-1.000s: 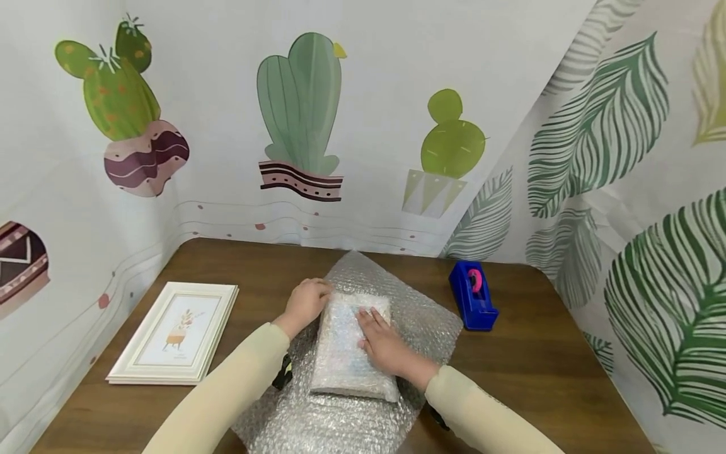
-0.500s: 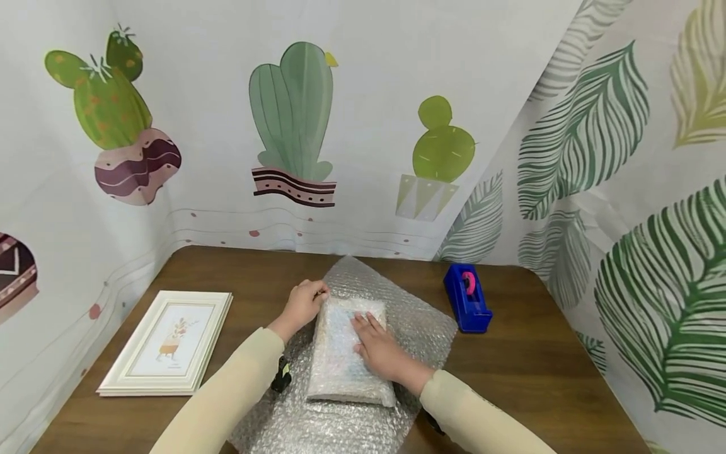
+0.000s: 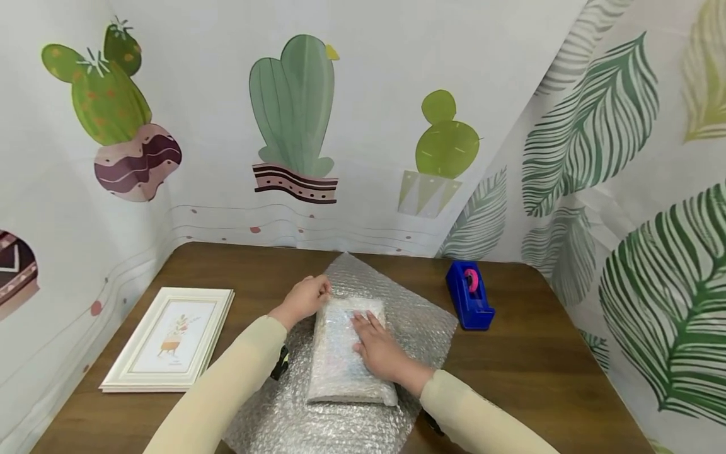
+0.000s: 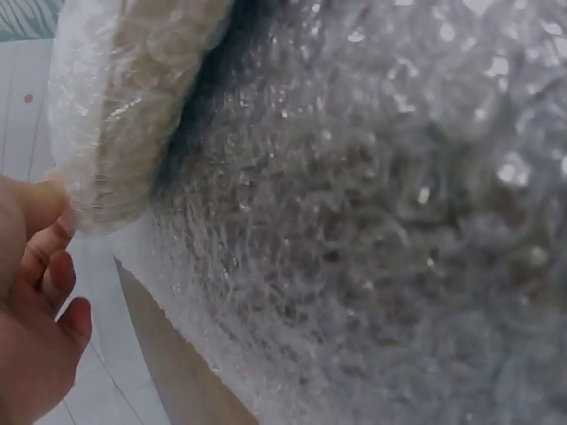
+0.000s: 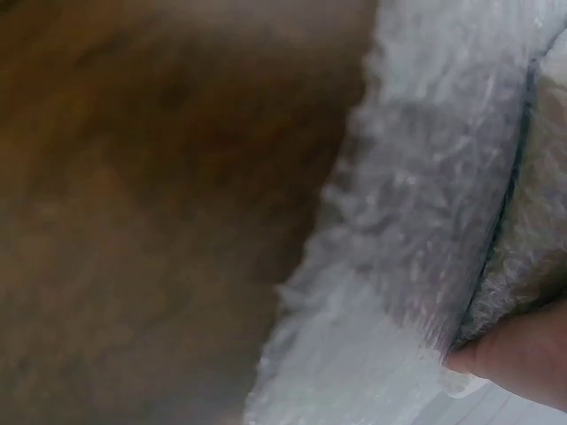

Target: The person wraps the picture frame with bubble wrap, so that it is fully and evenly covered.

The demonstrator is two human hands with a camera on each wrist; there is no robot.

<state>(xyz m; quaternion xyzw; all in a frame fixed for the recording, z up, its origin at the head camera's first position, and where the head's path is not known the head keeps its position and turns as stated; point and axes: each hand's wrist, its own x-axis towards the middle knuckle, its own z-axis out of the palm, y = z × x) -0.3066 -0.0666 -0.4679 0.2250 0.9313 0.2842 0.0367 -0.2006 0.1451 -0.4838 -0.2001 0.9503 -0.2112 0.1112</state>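
Observation:
A flat rectangular bundle (image 3: 337,378) wrapped in bubble wrap lies on a larger bubble wrap sheet (image 3: 422,309), set diagonally. Blue and pink colours show faintly through its top. My left hand (image 3: 303,298) is at the bundle's far left corner. In the left wrist view, the thumb and forefinger of that left hand (image 4: 35,292) pinch the wrap at the corner, the other fingers curled below. Flat on the bundle's top rests my right hand (image 3: 381,347), fingers extended. Only the thumb of the right hand (image 5: 523,354) shows in the right wrist view, against the bundle's edge.
White picture frames (image 3: 170,334) are stacked at the left of the brown wooden table (image 3: 527,359). A blue tape dispenser (image 3: 471,299) with a pink core stands right of the sheet. Behind hangs a cloth (image 3: 374,126) printed with cacti and leaves.
The left hand's fingertips have shifted slightly up and away at the corner. My right hand keeps its place on the bundle. The head view has shifted a little.

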